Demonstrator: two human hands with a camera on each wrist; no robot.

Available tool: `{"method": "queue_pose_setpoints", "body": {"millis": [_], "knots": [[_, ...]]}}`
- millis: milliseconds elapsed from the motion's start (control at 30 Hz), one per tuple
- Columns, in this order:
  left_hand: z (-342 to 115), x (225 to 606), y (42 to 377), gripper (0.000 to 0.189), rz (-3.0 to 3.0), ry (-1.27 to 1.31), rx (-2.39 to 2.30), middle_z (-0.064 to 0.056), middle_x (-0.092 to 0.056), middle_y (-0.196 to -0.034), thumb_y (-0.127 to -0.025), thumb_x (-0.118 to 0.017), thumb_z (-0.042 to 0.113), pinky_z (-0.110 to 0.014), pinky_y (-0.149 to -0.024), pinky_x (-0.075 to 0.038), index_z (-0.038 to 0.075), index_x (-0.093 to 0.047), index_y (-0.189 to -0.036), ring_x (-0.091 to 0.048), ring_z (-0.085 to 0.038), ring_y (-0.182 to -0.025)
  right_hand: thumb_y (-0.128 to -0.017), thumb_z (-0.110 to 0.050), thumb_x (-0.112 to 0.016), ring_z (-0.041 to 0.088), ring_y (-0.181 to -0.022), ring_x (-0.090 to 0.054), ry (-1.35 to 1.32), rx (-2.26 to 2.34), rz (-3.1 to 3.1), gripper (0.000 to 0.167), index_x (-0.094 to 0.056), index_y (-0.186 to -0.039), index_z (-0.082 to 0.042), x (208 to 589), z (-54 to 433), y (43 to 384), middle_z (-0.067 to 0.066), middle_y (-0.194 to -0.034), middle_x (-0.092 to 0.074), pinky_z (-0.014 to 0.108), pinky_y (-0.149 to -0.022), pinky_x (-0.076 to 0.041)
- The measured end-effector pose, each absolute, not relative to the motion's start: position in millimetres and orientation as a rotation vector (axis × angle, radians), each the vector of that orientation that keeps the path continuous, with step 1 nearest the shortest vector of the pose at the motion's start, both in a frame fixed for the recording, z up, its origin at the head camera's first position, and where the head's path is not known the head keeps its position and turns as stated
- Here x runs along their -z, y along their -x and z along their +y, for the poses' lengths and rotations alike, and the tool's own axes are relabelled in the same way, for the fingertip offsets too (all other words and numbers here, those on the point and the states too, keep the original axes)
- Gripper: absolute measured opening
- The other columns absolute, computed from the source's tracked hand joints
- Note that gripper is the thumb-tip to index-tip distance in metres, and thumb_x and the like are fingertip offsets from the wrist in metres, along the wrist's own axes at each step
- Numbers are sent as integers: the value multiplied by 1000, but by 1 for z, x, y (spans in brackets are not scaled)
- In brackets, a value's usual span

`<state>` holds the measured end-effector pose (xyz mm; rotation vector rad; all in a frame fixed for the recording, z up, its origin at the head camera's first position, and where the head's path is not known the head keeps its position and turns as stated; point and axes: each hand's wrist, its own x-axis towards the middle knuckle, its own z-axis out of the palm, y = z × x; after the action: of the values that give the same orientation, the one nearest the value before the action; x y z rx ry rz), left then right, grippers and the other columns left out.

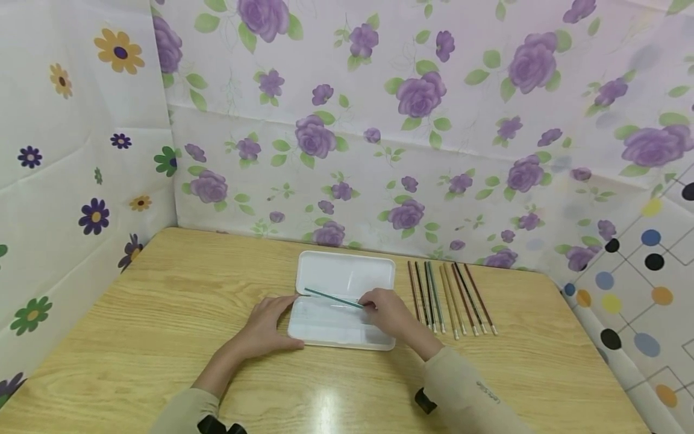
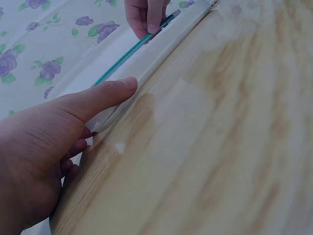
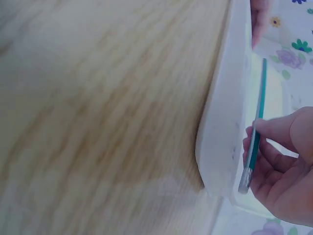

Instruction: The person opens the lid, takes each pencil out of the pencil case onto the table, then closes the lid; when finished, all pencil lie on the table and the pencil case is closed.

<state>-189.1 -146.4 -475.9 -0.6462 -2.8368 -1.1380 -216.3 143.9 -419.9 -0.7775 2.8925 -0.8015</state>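
A white pencil case (image 1: 347, 263) lies unfolded on the table, lid half at the back. My left hand (image 1: 262, 330) holds its left end, thumb at the front edge and fingertips toward the hinge side. In the left wrist view that thumb (image 2: 110, 95) lies along the case's rim. My right hand (image 1: 389, 313) pinches a teal pencil (image 1: 331, 296) near its eraser end, above the case's front half. The pencil slants, its far end pointing left. The metal band and eraser (image 3: 245, 181) show in the right wrist view.
Several pencils (image 1: 447, 295) in brown, black, green and tan lie side by side right of the case, white erasers toward the front. The wooden table (image 1: 217, 259) meets a flowered cloth (image 1: 368, 175) at the back. Patterned cloths hang at both sides.
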Motion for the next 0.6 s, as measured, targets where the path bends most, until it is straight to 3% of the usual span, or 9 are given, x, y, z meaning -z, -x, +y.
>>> {"method": "queue_pose_setpoints", "body": {"millis": [233, 600], "knots": [[-146, 475, 189, 98, -2837, 639, 1136, -14, -49, -137, -66, -84, 52, -58, -101, -28, 5, -44, -143, -38, -33, -124, -90, -2, -65, 14, -82, -61, 597, 983, 2872, 10, -72, -98, -3, 412, 158, 219, 1, -88, -67, 31, -72, -52], [-145, 475, 188, 96, -2817, 659, 1133, -14, -50, -136, -66, -84, 51, -58, -101, -28, 6, -45, -142, -39, -34, -123, -91, -10, -66, 20, -88, -62, 359, 1140, 2951, 15, -70, -104, -4, 398, 198, 227, 3, -94, -68, 35, -72, -52]]}}
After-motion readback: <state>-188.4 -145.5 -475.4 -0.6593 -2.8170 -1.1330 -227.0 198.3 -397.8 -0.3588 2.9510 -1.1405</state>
